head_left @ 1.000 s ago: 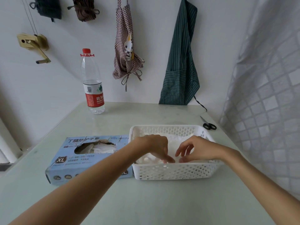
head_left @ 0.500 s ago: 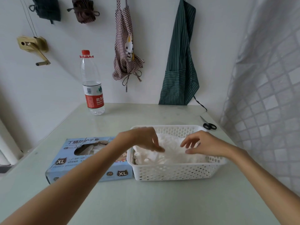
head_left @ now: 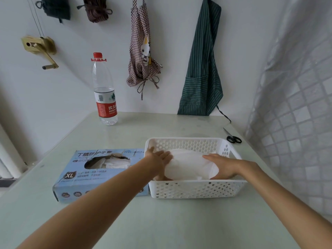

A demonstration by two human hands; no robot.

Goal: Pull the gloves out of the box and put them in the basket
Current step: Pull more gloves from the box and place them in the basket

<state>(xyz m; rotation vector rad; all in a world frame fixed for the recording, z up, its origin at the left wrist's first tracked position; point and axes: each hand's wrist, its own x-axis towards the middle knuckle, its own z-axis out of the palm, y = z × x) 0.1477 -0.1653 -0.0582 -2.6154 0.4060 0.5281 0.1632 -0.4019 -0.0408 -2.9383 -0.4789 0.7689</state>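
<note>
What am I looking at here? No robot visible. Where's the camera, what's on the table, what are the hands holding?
There is no machine: a person works with two bare hands, filmed by one wide-angle camera worn on the head, looking forward and down. The left hand and right hand lie with straight fingers on either side of a pile of white gloves inside the white basket, pressing rather than gripping. Left of the basket, touching it, lies the blue glove box, with more gloves showing in its opening. Also on the table: a water bottle at the back and scissors at the far right. Aprons hang on the wall.
</note>
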